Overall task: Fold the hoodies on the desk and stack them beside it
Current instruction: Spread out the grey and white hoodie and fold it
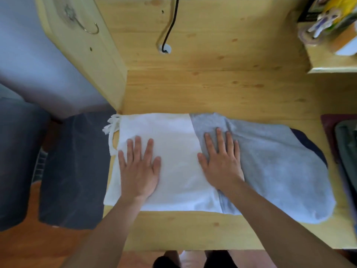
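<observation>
Left hand point(139, 167): fingers straight and spread, palm pressed flat on the folded white fabric hoodie point(173, 151) near the tabletop's point(193, 89) left edge.
Right hand point(222, 161): likewise flat and spread, resting apparently across the white panel's seam onto the grey fabric hood point(280, 171).

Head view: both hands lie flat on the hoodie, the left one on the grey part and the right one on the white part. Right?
Not quite. In the head view the left hand lies flat on the white part of the hoodie; the right hand is on the grey part.

bare desk point(212, 89) behind hoodies, cable point(170, 29) beyond
</observation>
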A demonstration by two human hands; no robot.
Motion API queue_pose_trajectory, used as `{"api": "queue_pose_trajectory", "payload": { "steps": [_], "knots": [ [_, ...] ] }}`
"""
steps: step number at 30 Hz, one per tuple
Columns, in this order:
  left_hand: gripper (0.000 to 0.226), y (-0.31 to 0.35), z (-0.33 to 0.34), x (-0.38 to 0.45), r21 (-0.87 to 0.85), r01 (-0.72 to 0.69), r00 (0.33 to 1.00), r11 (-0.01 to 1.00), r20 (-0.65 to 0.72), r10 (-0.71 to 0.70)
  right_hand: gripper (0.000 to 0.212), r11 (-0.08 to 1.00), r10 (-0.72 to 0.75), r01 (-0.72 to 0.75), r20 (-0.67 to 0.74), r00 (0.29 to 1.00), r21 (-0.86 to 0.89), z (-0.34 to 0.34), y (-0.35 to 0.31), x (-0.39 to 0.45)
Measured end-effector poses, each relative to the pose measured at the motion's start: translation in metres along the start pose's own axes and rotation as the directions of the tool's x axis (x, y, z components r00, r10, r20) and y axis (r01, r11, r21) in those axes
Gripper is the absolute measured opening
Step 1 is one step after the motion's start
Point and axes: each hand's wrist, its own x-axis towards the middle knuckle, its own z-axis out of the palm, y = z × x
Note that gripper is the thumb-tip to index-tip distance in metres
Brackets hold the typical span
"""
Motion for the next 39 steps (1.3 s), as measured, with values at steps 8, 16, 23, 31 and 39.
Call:
{"api": "queue_pose_trajectory", "payload": {
  "steps": [8, 16, 23, 31, 39],
  "knots": [
    [0.061, -0.041, -0.015, -0.083, -0.173, 0.353, 0.935, 0.919, 0.049, -0.350, 0.071, 0.998, -0.066, 0.066, 0.008, 0.998, -0.021, -0.001, 0.001, -0.020],
    [0.070, -0.023, -0.064, -0.091, -0.386, 0.621, 0.783, 0.682, 0.357, -0.510, 0.077, 1.000, -0.016, 0.016, 0.112, 0.994, 0.003, -0.021, -0.008, -0.033],
    [0.042, -0.061, -0.097, -0.071, -0.573, 0.774, 0.560, -0.267, 0.818, -0.131, 0.069, 0.995, 0.097, -0.098, 0.039, 0.995, 0.029, -0.015, -0.021, -0.103],
    [0.036, -0.056, -0.149, -0.085, -0.641, 0.535, 0.744, -0.550, 0.666, -0.052, 0.072, 0.921, -0.007, -0.152, 0.404, 0.915, 0.359, -0.036, -0.064, -0.079],
    [0.056, 0.142, -0.207, -0.087, -0.965, 0.154, 0.984, 0.211, 0.168, 0.052, 0.032, -0.140, 0.026, -0.481, 0.489, 0.872, 0.865, -0.134, 0.085, -0.092]
  ]
}}
